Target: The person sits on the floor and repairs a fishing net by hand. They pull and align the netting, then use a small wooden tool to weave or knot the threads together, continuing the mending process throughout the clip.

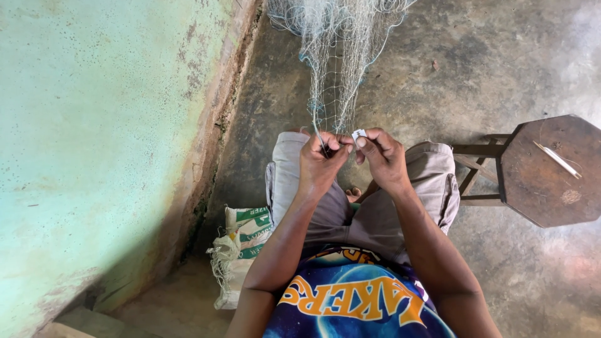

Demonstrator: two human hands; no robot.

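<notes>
Seemingly mid-knot, two hands meet over a pale fishing net (338, 56) above the person's knees.

From the left: a green wall (94, 125), a printed sack (247, 235) on the floor, then the left hand (320, 161) pinching the net's strands. The right hand (383, 156) grips a small white piece (359, 134) just beside it. Farther right, a wooden stool (551, 181) carries a thin white stick (557, 159).

Single head view, steep downward (near the lap), facing the floor (501, 56)
</notes>
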